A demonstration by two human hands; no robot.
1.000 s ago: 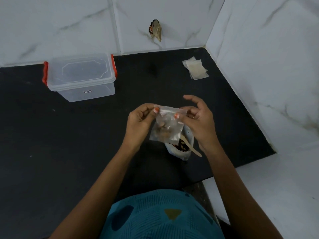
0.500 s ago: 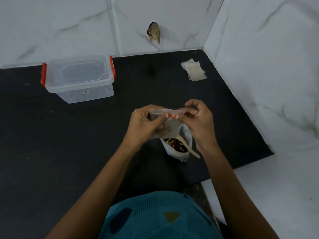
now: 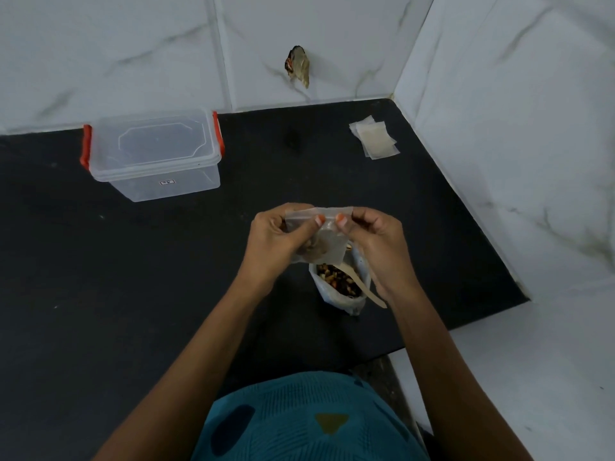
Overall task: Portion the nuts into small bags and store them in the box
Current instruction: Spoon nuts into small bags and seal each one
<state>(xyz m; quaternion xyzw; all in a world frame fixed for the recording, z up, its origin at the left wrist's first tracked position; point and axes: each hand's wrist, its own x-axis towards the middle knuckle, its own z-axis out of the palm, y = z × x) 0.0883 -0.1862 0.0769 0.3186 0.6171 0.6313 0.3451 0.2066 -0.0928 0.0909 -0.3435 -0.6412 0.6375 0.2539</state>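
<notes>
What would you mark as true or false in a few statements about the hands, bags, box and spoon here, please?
1. The left hand and right hand both pinch the top of the small bag. True.
2. The box stands open with no lid. False: its lid is on.
3. The spoon sits in the large bag of nuts. True.
4. The spare bags lie right beside the box. False: they lie apart from it, far right, near the wall.
</notes>
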